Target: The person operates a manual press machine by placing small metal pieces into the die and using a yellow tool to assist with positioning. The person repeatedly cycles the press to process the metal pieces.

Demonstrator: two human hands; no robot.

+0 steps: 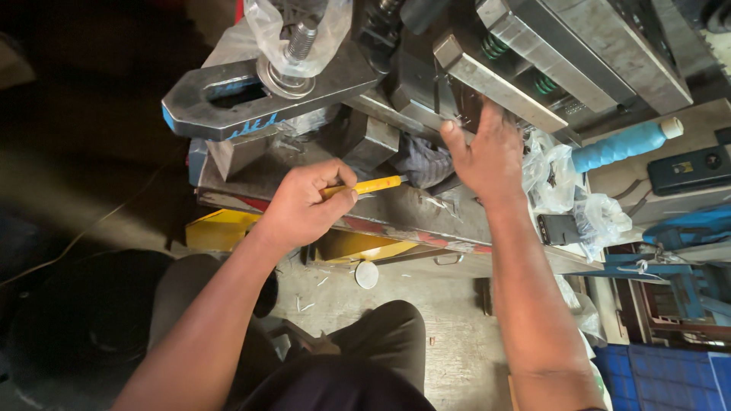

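My left hand (pixel 308 202) is closed around a thin yellow-handled tool (pixel 373 185) whose tip points right toward a dark grey cloth (pixel 423 161) tucked against a steel block. My right hand (pixel 487 152) lies flat with fingers spread on the metal mould parts (pixel 499 84), its thumb beside the cloth. Both hands are at the edge of a heavy steel plate (pixel 426 209).
A slotted steel clamp (pixel 228 103) with a bolt and washer (pixel 293 65) under a plastic bag sits at upper left. Green springs (pixel 495 46) show between steel blocks. A blue-handled tool (pixel 620 144), plastic bags (pixel 601 217) and a black device (pixel 689 169) lie at right. My knees and concrete floor (pixel 449 327) are below.
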